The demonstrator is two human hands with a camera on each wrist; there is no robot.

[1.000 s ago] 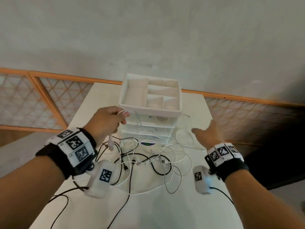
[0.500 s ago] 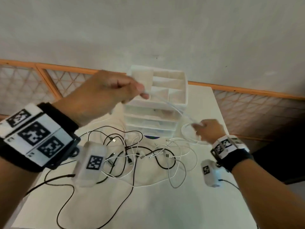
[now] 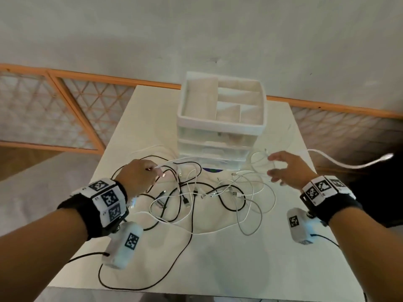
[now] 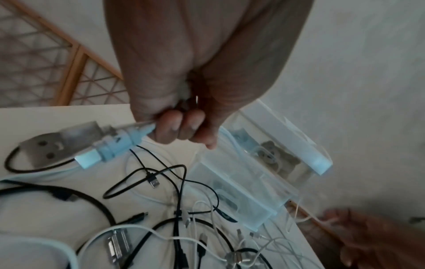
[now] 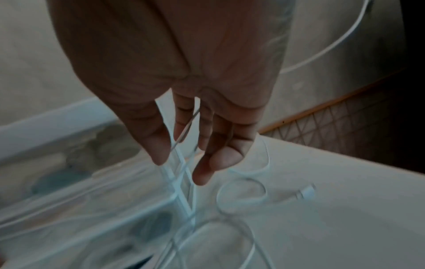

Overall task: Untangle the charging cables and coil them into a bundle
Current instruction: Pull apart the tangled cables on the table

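Both hands over table (image 3: 272, 269) middle: left hand (image 3: 136, 175) clutching white cable (image 3: 172, 163), right hand (image 3: 287, 168) slack-fingered.

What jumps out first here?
A tangle of black and white cables sprawls mid-table, in front of a white drawer organizer. The left hand grips a white USB plug at the tangle's left edge; the right hand, fingers spread, hovers over thin white loops.

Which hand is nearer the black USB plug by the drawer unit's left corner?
Left. The left hand is just left of the black USB plug, holding a white cable. The right hand is across the tangle, right of the drawer unit.
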